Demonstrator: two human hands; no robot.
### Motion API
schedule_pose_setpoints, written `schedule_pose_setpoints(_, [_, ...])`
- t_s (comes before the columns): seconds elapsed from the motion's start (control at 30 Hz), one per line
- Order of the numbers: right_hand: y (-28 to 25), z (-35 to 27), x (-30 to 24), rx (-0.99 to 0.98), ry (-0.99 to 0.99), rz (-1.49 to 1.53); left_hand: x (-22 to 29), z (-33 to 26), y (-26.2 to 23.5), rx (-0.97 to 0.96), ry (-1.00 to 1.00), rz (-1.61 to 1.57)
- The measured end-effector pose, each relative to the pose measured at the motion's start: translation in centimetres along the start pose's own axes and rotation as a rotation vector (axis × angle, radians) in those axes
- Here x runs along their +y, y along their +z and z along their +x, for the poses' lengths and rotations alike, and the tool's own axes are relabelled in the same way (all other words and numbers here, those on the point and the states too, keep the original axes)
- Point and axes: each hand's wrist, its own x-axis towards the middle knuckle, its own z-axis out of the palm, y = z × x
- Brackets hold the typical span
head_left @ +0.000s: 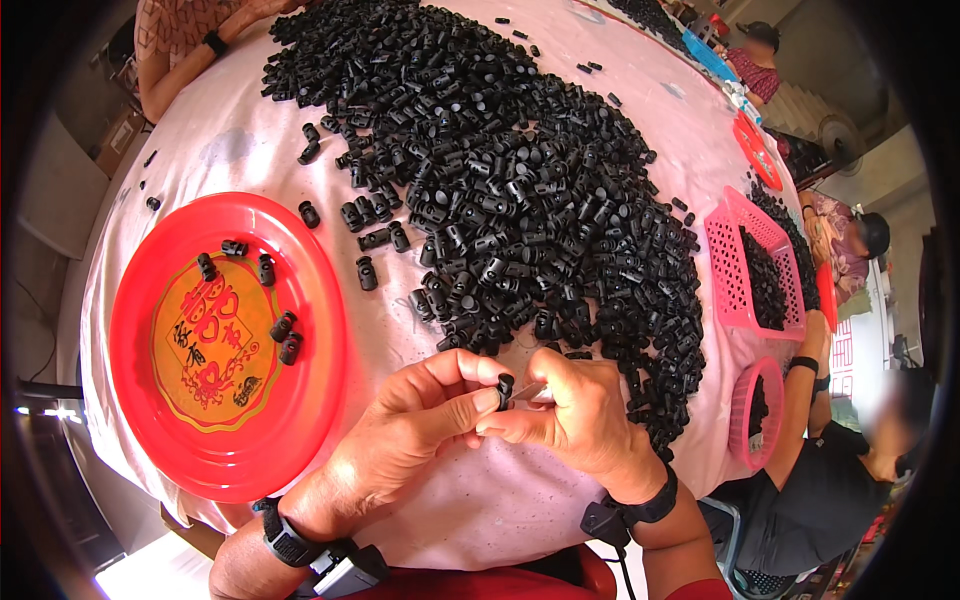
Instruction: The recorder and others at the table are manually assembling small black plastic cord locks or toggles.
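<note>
Close to the table's near edge, my left hand [425, 415] pinches a small black cord lock [504, 389] between thumb and fingertips. My right hand [575, 410] is closed round a thin, pale, blade-like tool [530, 392], whose tip meets the cord lock; most of it is hidden by the fingers. Just beyond both hands spreads a large heap of black cord locks [520, 210]. On the left, a round red plastic tray [135, 330] with a yellow printed centre carries several cord locks [283, 325] near its rim.
A pink tablecloth [390, 325] covers the table. Pink baskets [735, 320] holding black pieces stand at the right. A person in black [810, 500] sits on that side; others work farther along. Another person's arm [185, 75] rests at the far left.
</note>
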Motion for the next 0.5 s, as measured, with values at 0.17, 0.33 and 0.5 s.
schedule_pose_setpoints(0.17, [-0.34, -0.04, -0.26, -0.058, 0.044, -0.023, -0.02, -0.05, 0.03, 0.006, -0.006, 0.009])
schedule_pose_setpoints(0.33, [-0.03, -0.3, 0.27, -0.023, 0.011, -0.029, -0.18, 0.25, 0.05, 0.011, -0.021, 0.005])
schedule_pose_setpoints(0.5, [0.26, -0.29, 0.02, 0.006, -0.003, 0.015, -0.19, 0.27, -0.03, -0.002, -0.008, 0.003])
